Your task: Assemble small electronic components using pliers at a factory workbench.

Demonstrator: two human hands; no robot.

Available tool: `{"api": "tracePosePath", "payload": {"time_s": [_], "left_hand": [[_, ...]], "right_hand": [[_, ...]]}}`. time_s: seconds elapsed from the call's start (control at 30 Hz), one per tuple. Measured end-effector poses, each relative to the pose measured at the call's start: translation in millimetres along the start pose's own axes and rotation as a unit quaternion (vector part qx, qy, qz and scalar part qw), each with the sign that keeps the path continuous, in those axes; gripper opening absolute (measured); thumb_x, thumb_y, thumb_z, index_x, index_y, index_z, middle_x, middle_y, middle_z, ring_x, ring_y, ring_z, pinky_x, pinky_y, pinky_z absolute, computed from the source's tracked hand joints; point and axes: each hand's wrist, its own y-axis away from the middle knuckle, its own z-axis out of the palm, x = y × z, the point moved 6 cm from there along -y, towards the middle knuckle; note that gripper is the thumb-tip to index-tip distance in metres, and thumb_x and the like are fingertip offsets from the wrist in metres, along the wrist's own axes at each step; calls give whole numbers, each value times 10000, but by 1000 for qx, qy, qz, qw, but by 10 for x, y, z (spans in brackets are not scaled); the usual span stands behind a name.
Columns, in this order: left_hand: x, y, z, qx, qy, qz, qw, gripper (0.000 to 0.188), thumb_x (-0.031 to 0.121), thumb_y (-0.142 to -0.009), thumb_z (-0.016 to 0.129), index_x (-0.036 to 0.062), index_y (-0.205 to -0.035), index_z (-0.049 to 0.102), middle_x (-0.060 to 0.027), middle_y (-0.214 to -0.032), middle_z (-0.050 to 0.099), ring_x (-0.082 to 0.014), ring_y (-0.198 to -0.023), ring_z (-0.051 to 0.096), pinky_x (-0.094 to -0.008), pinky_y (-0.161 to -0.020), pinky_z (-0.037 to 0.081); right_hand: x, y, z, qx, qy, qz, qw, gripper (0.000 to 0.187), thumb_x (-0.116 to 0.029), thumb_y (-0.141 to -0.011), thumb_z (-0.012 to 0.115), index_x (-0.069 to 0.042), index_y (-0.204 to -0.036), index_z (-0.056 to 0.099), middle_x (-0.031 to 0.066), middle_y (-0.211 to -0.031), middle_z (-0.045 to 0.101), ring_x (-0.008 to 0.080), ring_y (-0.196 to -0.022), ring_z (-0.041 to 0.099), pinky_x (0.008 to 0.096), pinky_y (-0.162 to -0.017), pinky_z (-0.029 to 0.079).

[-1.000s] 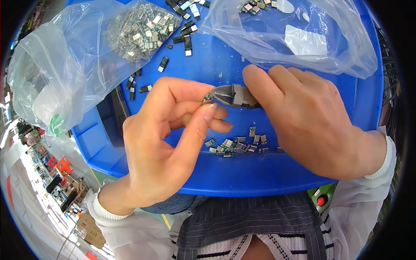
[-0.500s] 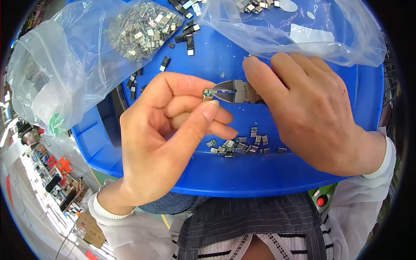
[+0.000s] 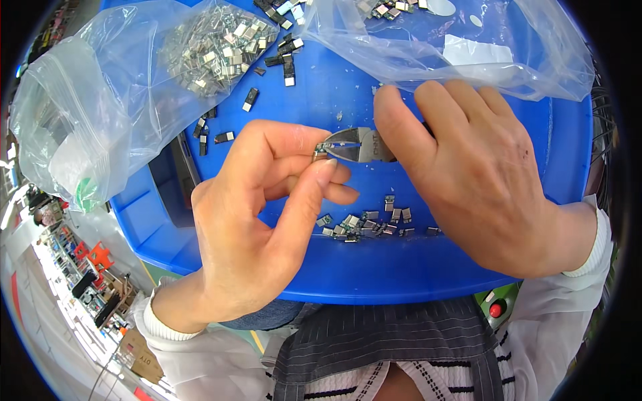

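Note:
Between thumb and index finger, my left hand (image 3: 251, 220) pinches a small metal connector with a bit of green circuit board (image 3: 319, 154). My right hand (image 3: 471, 174) is wrapped round a pair of cutting pliers (image 3: 368, 145), whose handles are mostly hidden in the palm. The jaws point left and their tips meet the connector at my left fingertips. Whether the blades bite into it is too small to tell. Below the pliers, a loose pile of similar small connectors (image 3: 361, 226) lies on the blue tray (image 3: 374, 274).
A clear bag full of connectors (image 3: 217, 53) lies at the far left, another clear bag (image 3: 414, 53) at the far right. Several black-cased connectors (image 3: 250, 99) are scattered between the left bag and my hands. A dark flat device (image 3: 172, 179) rests left of my left hand.
My left hand has turned slightly and shifted a little right, baring a black-cased connector behind it. The pliers have tilted slightly and still touch the held connector.

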Motion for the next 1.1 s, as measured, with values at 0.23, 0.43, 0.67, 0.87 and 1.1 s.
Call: {"api": "tracePosePath", "payload": {"time_s": [0.23,0.43,0.67,0.87,1.1], "left_hand": [[-59,-171,0,10,16,-10,1000,154,-22,-875,507,-56,-1023,479,-156,-811,636,-204,-667,647,-250,-675,530],[-73,-163,-28,21,71,-39,997,164,-22,-867,507,-56,-1026,482,-161,-787,633,-215,-635,643,-255,-660,532],[-131,-212,-25,24,177,-114,977,193,-5,-859,509,-69,-1040,487,-173,-763,629,-232,-589,634,-266,-627,536],[-118,-206,28,15,193,-122,973,214,12,-861,510,-78,-1054,488,-180,-760,629,-239,-572,630,-273,-600,537],[-103,-157,89,7,188,-111,976,214,11,-861,519,-73,-1055,488,-177,-763,631,-235,-578,634,-267,-600,535]], "right_hand": [[122,-79,110,-36,-49,6,998,301,-29,-708,589,-43,-997,507,56,-721,432,192,-570,448,290,-536,394],[238,-89,119,-145,-187,20,971,305,-1,-714,588,-43,-999,489,64,-717,465,206,-554,465,309,-515,398],[234,-69,175,-137,-152,-8,979,291,17,-730,588,-41,-1000,497,61,-722,476,195,-554,459,302,-519,395],[244,-48,97,-48,-95,-11,994,279,4,-734,597,-42,-997,514,49,-714,449,176,-553,434,281,-540,392],[227,11,77,-6,-51,-26,998,279,-21,-727,601,-50,-993,523,43,-717,419,168,-569,417,276,-562,387]]}}
